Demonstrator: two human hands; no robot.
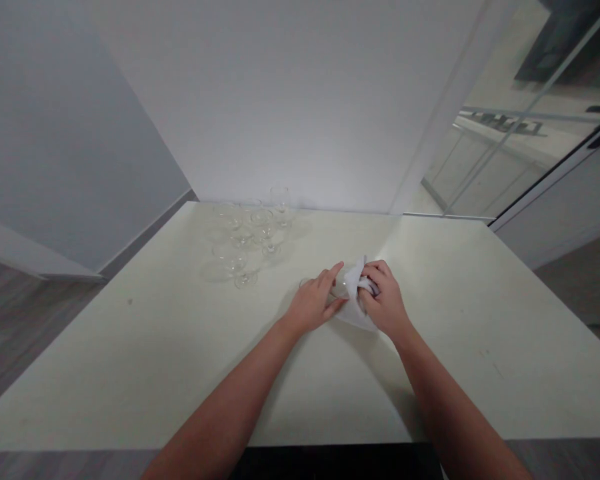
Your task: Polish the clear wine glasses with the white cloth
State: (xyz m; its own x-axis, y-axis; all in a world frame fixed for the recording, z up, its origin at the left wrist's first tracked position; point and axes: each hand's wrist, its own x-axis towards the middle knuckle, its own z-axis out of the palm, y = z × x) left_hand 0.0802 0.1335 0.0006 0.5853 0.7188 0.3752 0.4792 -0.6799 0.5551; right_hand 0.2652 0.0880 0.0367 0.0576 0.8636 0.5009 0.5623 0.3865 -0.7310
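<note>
Low over the middle of the table, my left hand (314,300) is closed around a clear wine glass (340,287) that lies on its side. Its foot shows faintly to the left of that hand, and its bowl points right. My right hand (384,299) grips a white cloth (354,315) at the mouth of the glass, with part of the cloth bunched under the fingers. Whether the fingertips reach inside the bowl I cannot tell. A flap of the cloth hangs down beneath the bowl, between the two hands.
Several clear stemmed glasses (265,230) stand in a group at the back left of the pale table (170,360). One glass (244,263) is nearest my left hand. Behind the table rises a white wall (300,120); a glass-paned door (505,127) is at the right.
</note>
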